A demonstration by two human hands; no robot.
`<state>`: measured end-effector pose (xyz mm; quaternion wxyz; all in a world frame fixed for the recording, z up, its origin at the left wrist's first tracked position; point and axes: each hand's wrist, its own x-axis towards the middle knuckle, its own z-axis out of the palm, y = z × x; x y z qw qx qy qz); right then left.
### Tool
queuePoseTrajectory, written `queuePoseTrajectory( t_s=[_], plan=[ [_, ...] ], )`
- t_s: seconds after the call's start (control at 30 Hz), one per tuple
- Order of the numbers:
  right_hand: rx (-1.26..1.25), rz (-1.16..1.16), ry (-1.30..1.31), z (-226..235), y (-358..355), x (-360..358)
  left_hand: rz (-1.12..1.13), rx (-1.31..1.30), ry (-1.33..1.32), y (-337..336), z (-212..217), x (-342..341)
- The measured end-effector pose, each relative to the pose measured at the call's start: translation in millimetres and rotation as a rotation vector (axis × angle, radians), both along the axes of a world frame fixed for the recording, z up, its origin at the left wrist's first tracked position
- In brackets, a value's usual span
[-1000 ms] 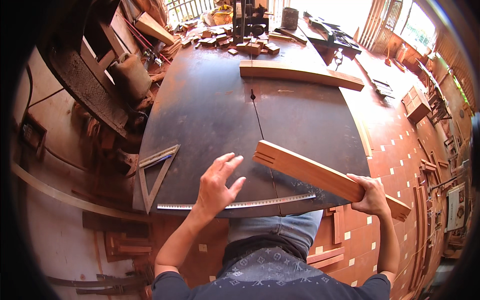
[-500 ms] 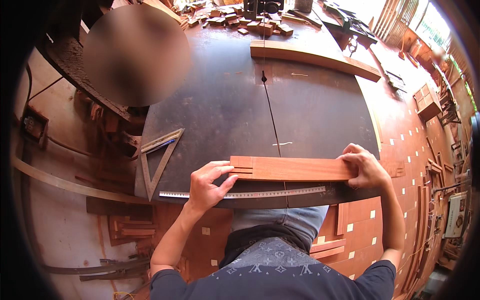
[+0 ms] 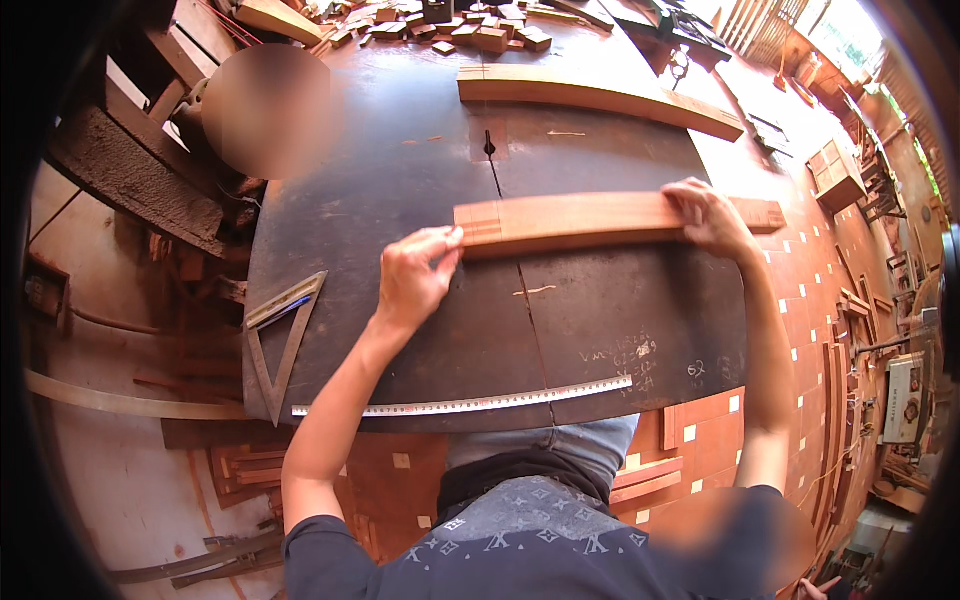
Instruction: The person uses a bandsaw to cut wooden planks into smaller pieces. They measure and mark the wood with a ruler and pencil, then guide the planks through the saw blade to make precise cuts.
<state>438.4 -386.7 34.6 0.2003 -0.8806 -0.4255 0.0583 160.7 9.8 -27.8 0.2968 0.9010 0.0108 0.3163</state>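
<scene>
Both arms reach up from the lower part of the frame with bent elbows, and each hand is closed on a slotted wooden piece at the middle of the picture, over the dark tabletop. The left hand, left of centre, pinches the piece's near-left corner between thumb and fingertips; the right hand, right of centre, grips it towards its other end, fingers arched over the far edge. The left forearm slants up from the lower left and hides a stretch of the white measuring strip along the bottom of the tabletop. A round blur covers things at the upper left, another blots out part of the right sleeve at the lower right, and the top edge of the frame cuts off the heap of wood offcuts. The piece itself is slightly smeared, and whether its underside touches the tabletop is hard to make out. Its long axis runs left to right, nearly level, one slotted end pointing left at centre, the other pointing right past the tabletop's edge, roughly in line with the longer beam above it.
</scene>
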Motion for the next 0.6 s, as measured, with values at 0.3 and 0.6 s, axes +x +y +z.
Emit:
queuePoseTrajectory(
  t_s=[0.3, 0.6],
  plan=[
    [0.142, -0.192, -0.540, -62, 67, -9, 0.114, -0.461, -0.031, -2, -32, 41],
    [0.094, -0.225, -0.387, -41, 98, 13, 0.140, -0.425, -0.005, 19, -31, 65]
  ],
)
